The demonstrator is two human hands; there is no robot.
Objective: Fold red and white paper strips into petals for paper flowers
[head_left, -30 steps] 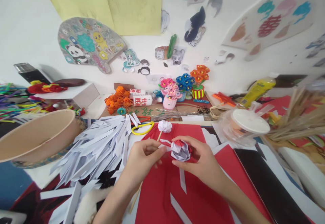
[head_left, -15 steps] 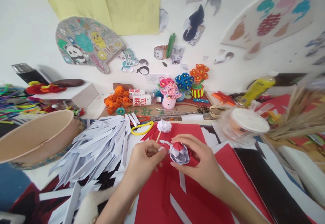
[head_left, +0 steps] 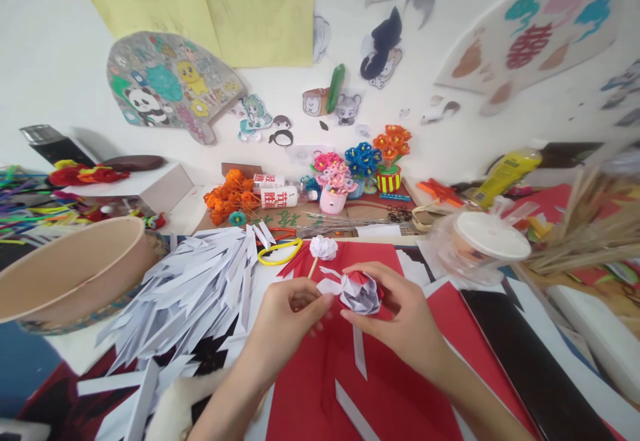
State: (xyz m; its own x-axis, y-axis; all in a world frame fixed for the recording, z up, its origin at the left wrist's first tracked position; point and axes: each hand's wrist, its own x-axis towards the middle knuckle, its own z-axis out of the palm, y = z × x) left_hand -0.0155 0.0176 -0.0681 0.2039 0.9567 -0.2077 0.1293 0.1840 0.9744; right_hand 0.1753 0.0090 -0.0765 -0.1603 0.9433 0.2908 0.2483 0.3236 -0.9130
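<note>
My right hand (head_left: 400, 318) is closed around a rolled paper flower (head_left: 361, 291), white with red folds, over a red paper sheet (head_left: 380, 388). My left hand (head_left: 287, 314) pinches the flower's loose white strip at its left side. A finished white paper flower on a stick (head_left: 323, 248) lies just beyond my hands. Loose white strips (head_left: 358, 351) lie on the red sheet below the flower.
A heap of cut white paper strips (head_left: 195, 288) spreads to the left, beside a tan bowl (head_left: 70, 271). Yellow-handled scissors (head_left: 280, 252) lie behind. A lidded plastic tub (head_left: 487, 241) and wooden sticks (head_left: 585, 241) stand right. Small flower pots (head_left: 350, 174) line the wall.
Both hands have lifted the paper flower slightly and turned it; my left fingers have moved closer in on the white strip.
</note>
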